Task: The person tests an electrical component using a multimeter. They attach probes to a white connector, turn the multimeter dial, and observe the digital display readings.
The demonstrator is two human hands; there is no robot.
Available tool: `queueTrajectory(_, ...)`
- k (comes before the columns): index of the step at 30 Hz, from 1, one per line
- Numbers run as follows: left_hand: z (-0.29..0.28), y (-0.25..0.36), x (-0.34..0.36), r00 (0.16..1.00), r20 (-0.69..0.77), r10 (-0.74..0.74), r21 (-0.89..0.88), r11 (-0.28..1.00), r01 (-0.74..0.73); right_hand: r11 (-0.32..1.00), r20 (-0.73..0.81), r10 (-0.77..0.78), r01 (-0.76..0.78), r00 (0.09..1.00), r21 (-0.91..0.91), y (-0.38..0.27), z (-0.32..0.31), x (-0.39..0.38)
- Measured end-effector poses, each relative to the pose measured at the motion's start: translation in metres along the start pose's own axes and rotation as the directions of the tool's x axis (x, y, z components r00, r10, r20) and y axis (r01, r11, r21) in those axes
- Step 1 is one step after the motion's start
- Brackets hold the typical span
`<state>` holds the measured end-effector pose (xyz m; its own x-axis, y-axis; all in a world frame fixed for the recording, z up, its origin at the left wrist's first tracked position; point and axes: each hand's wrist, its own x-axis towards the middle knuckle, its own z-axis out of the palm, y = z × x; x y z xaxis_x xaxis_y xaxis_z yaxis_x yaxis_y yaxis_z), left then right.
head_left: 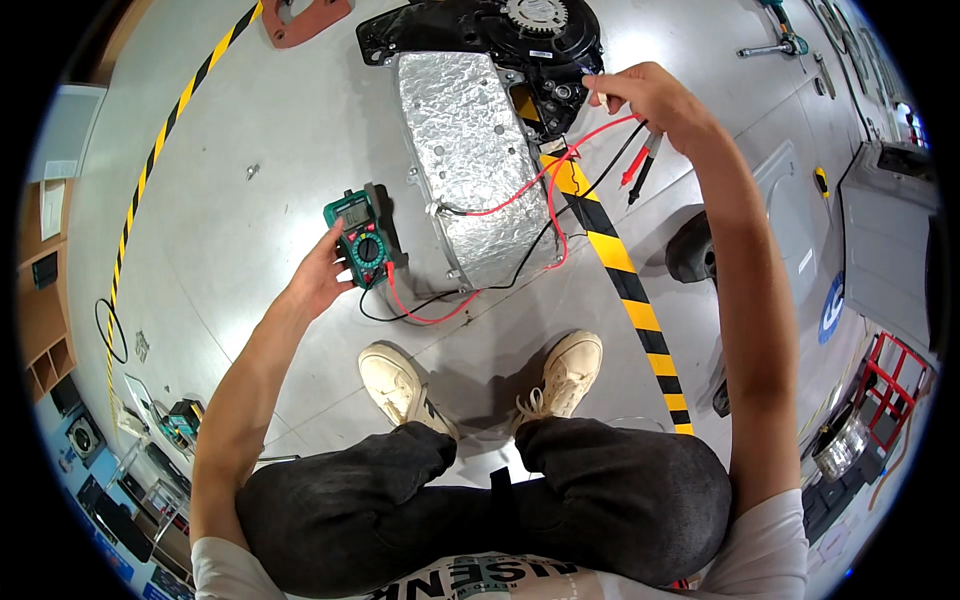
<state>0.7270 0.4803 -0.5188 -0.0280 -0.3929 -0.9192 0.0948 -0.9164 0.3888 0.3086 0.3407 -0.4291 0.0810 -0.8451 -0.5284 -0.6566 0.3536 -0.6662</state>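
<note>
My left hand is closed around a green digital multimeter with a round dial and a small grey screen. Red and black test leads run from it, across a silver foil-covered metal housing, to my right hand. That hand is closed on the two test probes, a red probe and a black probe, whose tips hang below the palm. Its thumb and forefinger reach to the edge of a black machine unit with a toothed ring; a pale bit shows at the fingertips, too small to name.
Yellow-black floor tape runs beside the housing, and another strip curves along the left. A reddish-brown plate lies at the far left. Beyond my right arm are a ratchet, a screwdriver and a grey metal cabinet.
</note>
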Motion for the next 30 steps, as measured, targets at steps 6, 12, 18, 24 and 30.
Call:
queueTrajectory(6,0.014,0.036,-0.001,0.593,-0.25,0.766,0.728,0.552,-0.406,0.987,0.106,0.114,-0.124,0.988,0.101,-0.021,-0.01,0.002)
queueTrajectory(12,0.136,0.109,-0.024,0.647,0.269,0.713,0.533,0.449,-0.717,0.987,0.066,0.087,-0.095,0.994,0.133,-0.027,0.018,0.004)
queueTrajectory(18,0.232,0.138,-0.003,0.876,0.368,0.311,0.169,0.904,-0.392,0.98,-0.065,-0.037,0.048,0.997,0.193,-0.011,0.042,0.005)
queueTrajectory(24,0.265,0.139,0.012,0.908,0.321,0.27,0.051,0.952,-0.301,0.987,-0.226,-0.12,0.091,0.967,-0.135,-0.003,0.035,-0.024)
queueTrajectory(30,0.246,0.144,0.019,0.904,0.358,0.234,-0.025,0.97,-0.241,0.969,-0.192,-0.2,0.166,0.961,-0.181,-0.023,0.007,-0.104)
